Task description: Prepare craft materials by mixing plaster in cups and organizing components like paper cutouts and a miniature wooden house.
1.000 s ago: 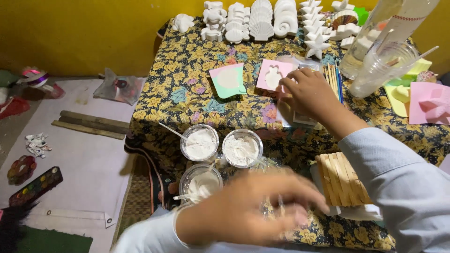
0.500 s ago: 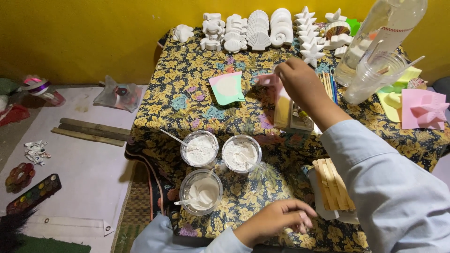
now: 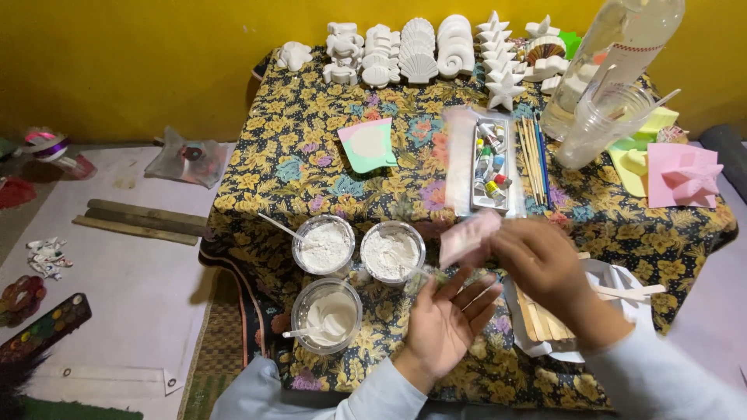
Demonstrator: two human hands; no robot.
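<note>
My right hand [image 3: 545,268] holds a small pink mould-like piece [image 3: 469,237], blurred by motion, low over the floral tablecloth [image 3: 311,179]. My left hand [image 3: 447,319] is open, palm up, just below that piece with fingers spread, not gripping anything. Right beside the hands stand three clear cups of white material: one with a spoon [image 3: 323,245], one of powder [image 3: 391,253], and one of wet mix with a spoon [image 3: 330,315]. An open box of paint tubes [image 3: 490,163] lies beyond the hands.
White plaster figures [image 3: 420,54] line the table's far edge. Brushes [image 3: 533,152], a clear bottle [image 3: 615,47], a plastic cup [image 3: 599,120] and pink and green moulds [image 3: 677,171] sit right. Wooden sticks [image 3: 545,319] lie in a white tray. A paint palette [image 3: 43,327] rests on the floor.
My right hand came back from the paint box toward me carrying the pink piece. My left hand rose from the table's near edge and opened beneath it.
</note>
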